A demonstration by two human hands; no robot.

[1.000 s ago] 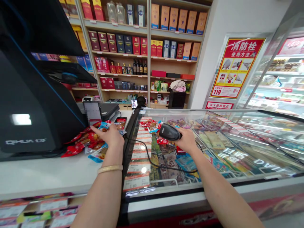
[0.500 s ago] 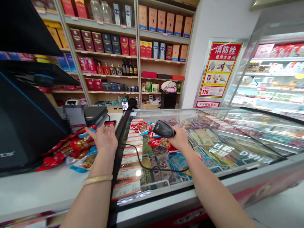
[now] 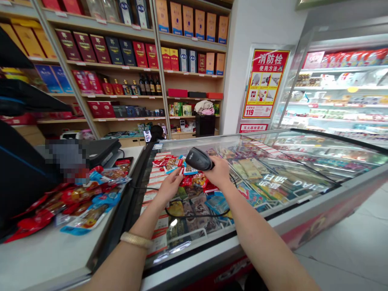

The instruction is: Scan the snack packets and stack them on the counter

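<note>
My right hand (image 3: 218, 171) is wrapped round the handle of a black handheld barcode scanner (image 3: 198, 158), its head pointing left over the glass top. Under and beside the scanner lie small red and blue snack packets (image 3: 194, 180) on the freezer's glass lid. My left hand (image 3: 170, 186), with a gold bracelet on the wrist, reaches in from the left with fingers stretched out. Its fingertips are at the near edge of these packets; whether they touch one is hard to see. A larger heap of similar snack packets (image 3: 87, 198) lies on the white counter to the left.
A black checkout machine (image 3: 18, 173) stands at the left of the white counter (image 3: 39, 258). The scanner's black cable (image 3: 197, 217) loops over the glass lid. The chest freezer (image 3: 273, 220) stretches right. Behind are shelves of boxes and bottles, and the top of a person's head (image 3: 157, 133).
My left hand has moved right, from over the counter heap to the packets on the glass. My right hand still holds the scanner over them. The view has turned somewhat to the right.
</note>
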